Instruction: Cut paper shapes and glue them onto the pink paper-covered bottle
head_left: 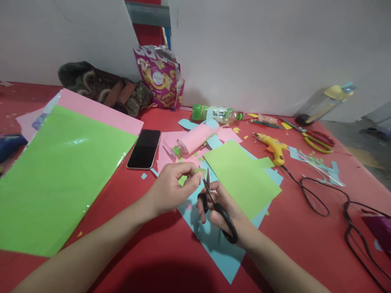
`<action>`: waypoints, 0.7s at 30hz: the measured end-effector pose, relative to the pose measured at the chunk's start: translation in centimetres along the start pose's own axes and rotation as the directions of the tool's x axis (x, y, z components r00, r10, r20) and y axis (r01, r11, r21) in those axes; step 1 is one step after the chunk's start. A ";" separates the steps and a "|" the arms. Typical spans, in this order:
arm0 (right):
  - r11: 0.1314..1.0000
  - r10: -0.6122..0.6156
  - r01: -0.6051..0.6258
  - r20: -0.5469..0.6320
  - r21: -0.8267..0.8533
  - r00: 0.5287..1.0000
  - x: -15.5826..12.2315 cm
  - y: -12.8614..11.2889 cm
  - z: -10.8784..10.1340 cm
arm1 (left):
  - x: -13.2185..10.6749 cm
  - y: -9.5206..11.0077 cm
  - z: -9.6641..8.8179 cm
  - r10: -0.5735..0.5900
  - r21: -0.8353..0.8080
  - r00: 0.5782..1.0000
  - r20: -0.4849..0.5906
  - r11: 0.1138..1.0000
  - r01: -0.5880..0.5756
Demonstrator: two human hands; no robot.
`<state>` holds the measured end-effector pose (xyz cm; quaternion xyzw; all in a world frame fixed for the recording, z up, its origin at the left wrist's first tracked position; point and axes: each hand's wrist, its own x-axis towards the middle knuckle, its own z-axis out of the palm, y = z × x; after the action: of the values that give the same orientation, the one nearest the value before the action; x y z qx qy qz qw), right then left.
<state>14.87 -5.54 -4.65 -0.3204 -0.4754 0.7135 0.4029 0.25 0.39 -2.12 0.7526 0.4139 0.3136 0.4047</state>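
Note:
Between thumb and fingers, my left hand (171, 185) pinches a small piece of green paper (200, 171). My right hand (235, 215) grips black-handled scissors (225, 217) through their loops, the blades pointing up and slightly parted beside the green piece. Under my hands lie a light blue sheet (226, 260) and, to the right, a green sheet (244, 179). Just beyond them, a plastic bottle wrapped in pink paper (198, 138) lies on its side over pink sheets. Small paper scraps are scattered around.
Left are a phone (144, 149) and a packet of green paper (67, 171). A green-labelled bottle (216, 114) and a snack bag (160, 77) are by the wall. Right lie a yellow glue gun (273, 148), its black cable (314, 201) and large shears (317, 140).

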 end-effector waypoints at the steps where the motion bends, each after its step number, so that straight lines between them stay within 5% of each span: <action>1: 1.000 -0.003 0.003 -0.002 0.007 1.000 0.0 0.0 0.0 | 0.0 0.0 0.0 0.008 0.008 1.000 -0.001 1.000 -0.008; 21: 1.000 -0.023 0.023 -0.016 0.019 1.000 0.1 -0.2 0.2 | -0.1 0.1 0.1 0.043 0.044 0.999 0.000 0.998 -0.043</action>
<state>14.65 -5.47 -4.41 -0.3165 -0.4690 0.7109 0.4177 0.34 0.21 -2.10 0.7699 0.4047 0.3134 0.3812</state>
